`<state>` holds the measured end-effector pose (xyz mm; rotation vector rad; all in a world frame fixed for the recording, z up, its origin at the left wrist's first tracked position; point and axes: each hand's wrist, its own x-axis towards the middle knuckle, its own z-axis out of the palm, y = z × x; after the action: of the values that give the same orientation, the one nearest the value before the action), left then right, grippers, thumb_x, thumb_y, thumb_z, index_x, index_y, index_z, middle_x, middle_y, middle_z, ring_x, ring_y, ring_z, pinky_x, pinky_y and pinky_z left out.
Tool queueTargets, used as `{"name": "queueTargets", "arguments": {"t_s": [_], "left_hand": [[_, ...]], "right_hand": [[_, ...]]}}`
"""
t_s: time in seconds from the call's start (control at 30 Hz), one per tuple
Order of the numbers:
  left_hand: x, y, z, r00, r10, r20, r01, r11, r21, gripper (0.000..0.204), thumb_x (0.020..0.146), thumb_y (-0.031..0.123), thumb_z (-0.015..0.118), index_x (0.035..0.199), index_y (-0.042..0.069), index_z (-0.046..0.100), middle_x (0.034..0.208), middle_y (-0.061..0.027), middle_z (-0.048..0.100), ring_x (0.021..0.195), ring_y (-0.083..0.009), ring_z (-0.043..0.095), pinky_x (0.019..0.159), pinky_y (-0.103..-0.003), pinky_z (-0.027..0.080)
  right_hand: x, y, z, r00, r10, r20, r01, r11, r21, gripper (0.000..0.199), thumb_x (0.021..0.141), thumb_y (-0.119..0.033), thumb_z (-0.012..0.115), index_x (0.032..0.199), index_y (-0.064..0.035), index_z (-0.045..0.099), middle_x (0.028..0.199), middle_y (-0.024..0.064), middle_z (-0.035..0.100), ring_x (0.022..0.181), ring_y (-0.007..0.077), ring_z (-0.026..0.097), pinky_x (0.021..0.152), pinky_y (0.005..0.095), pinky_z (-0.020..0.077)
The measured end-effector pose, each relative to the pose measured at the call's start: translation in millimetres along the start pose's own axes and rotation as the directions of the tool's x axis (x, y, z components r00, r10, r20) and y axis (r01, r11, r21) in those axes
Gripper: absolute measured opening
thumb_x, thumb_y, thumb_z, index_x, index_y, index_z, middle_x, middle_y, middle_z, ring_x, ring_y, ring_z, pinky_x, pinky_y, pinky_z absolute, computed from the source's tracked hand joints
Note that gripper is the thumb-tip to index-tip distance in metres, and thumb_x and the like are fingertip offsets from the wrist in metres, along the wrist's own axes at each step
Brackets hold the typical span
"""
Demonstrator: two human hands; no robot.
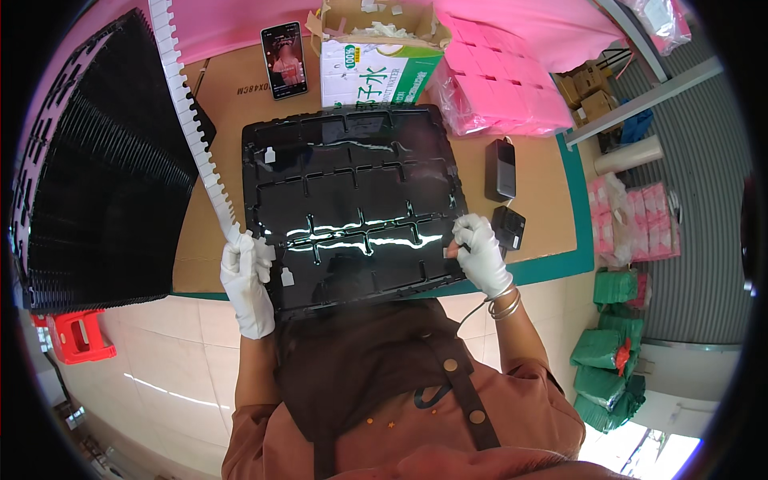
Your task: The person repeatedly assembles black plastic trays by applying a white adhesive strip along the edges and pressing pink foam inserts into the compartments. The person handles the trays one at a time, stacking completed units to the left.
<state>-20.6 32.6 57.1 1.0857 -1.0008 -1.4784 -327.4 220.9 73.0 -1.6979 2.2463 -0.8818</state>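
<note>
Between the two hands, flat on the table (552, 200), lies a glossy black compartment tray (352, 200), its nearer edge toward the person's body and its far edge toward a carton box (376, 68). Left hand (248, 280), white-gloved, sits at the tray's near-left corner, closed around the lower end of a long white notched strip (192, 120) that runs up and away to the far left; small white tag (286, 278) lies in the tray just beside that hand, another small white piece (270, 156) in a far-left compartment. Right hand (480, 252), also gloved, is on the tray's right edge, fingers curled and pinching something small and white at a compartment; cannot tell exactly what it is. Both hands touch the tray, so neither is nearer. Left of the left hand: tall stack of black trays (96, 176). Beyond the tray: phone (284, 60), pink bags (504, 88). Right of the right hand: two small black devices (502, 170).
</note>
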Motion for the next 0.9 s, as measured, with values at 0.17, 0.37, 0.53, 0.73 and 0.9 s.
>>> {"name": "queueTargets", "arguments": {"t_s": [0.17,0.37,0.53,0.73,0.9], "left_hand": [[1,-2,0,1.000,-0.006,-0.003,0.006,1.000,0.013,0.017,0.100,0.020,0.054,0.101,0.004,0.061,0.064,0.0018,0.053,0.050,-0.0007,0.039,0.049,-0.017,0.028],[1,-1,-2,1.000,-0.001,0.007,0.001,1.000,-0.007,0.016,0.099,0.019,0.054,0.100,0.004,0.061,0.065,0.0014,0.054,0.050,-0.0008,0.039,0.049,-0.017,0.029],[2,0,-1,1.000,-0.004,0.011,0.004,1.000,-0.007,0.015,0.099,0.018,0.055,0.098,0.004,0.060,0.066,0.0009,0.054,0.050,-0.0012,0.039,0.049,-0.017,0.030],[-1,4,1,1.000,-0.014,0.016,0.015,0.999,-0.037,0.016,0.099,0.019,0.055,0.098,0.004,0.060,0.067,0.0010,0.055,0.052,-0.0014,0.040,0.051,-0.017,0.030],[0,1,1,0.999,-0.032,-0.026,0.031,0.999,-0.044,0.017,0.099,0.020,0.055,0.099,0.004,0.060,0.067,0.0016,0.054,0.053,-0.0016,0.040,0.051,-0.017,0.030]], "right_hand": [[-2,1,-1,1.000,-0.009,0.001,0.009,1.000,0.002,0.023,0.057,0.014,0.067,0.069,-0.0016,0.055,0.093,0.0095,0.058,0.087,0.0307,0.052,0.073,0.0378,0.0468],[0,-4,-4,0.999,-0.013,0.034,0.012,1.000,0.005,0.024,0.057,0.014,0.069,0.070,-0.0018,0.056,0.093,0.0090,0.058,0.087,0.0292,0.053,0.073,0.0369,0.0472],[10,-3,-18,0.984,0.024,0.174,-0.037,0.997,0.070,0.021,0.061,0.013,0.069,0.072,-0.0025,0.060,0.092,0.0092,0.059,0.087,0.0283,0.054,0.075,0.0364,0.0483],[11,-2,-12,0.987,0.087,0.133,-0.104,0.987,0.126,0.017,0.063,0.010,0.070,0.072,-0.0018,0.061,0.087,0.0089,0.059,0.084,0.0284,0.056,0.075,0.0373,0.0475],[11,-9,-3,0.999,0.019,0.033,-0.017,0.999,-0.049,0.021,0.061,0.009,0.070,0.073,-0.0023,0.057,0.087,0.0105,0.059,0.083,0.0297,0.055,0.073,0.0385,0.0467]]}}
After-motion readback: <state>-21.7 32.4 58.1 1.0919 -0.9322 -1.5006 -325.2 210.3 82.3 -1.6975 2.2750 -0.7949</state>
